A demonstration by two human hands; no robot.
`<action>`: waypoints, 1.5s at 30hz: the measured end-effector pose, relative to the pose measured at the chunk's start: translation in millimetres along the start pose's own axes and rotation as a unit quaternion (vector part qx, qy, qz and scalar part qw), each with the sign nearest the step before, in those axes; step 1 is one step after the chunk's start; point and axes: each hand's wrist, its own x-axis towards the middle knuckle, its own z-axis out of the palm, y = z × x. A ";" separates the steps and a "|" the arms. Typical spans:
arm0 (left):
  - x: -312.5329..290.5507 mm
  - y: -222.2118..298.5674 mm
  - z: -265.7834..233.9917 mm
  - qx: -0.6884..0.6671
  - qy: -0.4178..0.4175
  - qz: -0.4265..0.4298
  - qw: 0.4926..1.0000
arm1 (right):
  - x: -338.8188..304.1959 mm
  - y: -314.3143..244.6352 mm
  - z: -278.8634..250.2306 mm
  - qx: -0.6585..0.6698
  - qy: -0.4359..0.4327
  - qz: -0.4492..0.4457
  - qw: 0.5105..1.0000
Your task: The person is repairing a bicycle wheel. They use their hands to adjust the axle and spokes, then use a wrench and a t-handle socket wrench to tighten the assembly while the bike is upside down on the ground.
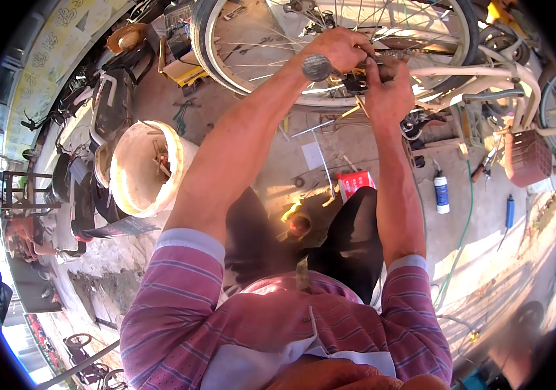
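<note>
Spanning the top of the view, a spoked bicycle wheel (218, 67) sits ahead of the person, with a whitish bucket (136, 159) to the left. Left hand (340, 53) and right hand (390, 91) come close together at the wheel, fingers bent inward — what they grip cannot be told. A red package (354, 182) lies just beyond the right knee; farther right — a blue-and-white bottle (442, 194), then a blue-handled tool (510, 209).

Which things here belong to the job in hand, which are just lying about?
In use, apparently:
bicycle wheel
left hand and right hand at it
whatever they hold: unclear

Lying about, apparently:
white bucket
blue-and-white bottle
blue-handled tool
red package
</note>
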 end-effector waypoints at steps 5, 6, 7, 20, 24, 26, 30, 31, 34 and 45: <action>2.1 -0.6 0.5 0.006 -0.004 -0.014 1.000 | 4.5 9.0 4.5 -0.013 -0.002 -0.023 1.000; 2.4 -0.2 0.8 -0.006 0.001 -0.020 1.000 | 4.0 10.7 4.9 -0.032 0.007 -0.036 0.999; 2.7 -0.1 0.9 -0.006 0.001 -0.019 1.000 | 4.2 11.6 5.0 -0.052 0.016 -0.049 0.997; 2.4 -1.1 2.9 0.009 0.010 0.008 1.000 | -0.5 13.7 4.0 -0.028 0.007 -0.043 0.999; 0.4 3.4 1.2 -0.005 0.008 -0.031 0.999 | -0.7 8.8 3.4 0.006 0.021 -0.055 0.998; 0.3 8.6 -0.1 -0.004 0.003 -0.037 0.999 | 0.8 12.5 3.4 0.014 0.022 -0.068 0.997; -1.2 13.2 -2.3 -0.004 -0.001 -0.052 0.999 | 2.1 18.1 6.8 -0.013 0.029 -0.070 0.997; -1.3 13.2 -3.1 -0.003 -0.002 -0.051 0.999 | 2.3 17.5 6.9 -0.016 0.029 -0.062 0.997; -1.7 10.7 -3.9 -0.002 -0.008 -0.033 0.999 | -0.2 6.3 0.1 0.011 0.008 -0.037 0.999; -0.7 6.5 -2.0 -0.008 -0.008 -0.008 1.000 | 0.7 13.9 3.3 0.021 0.009 -0.048 0.999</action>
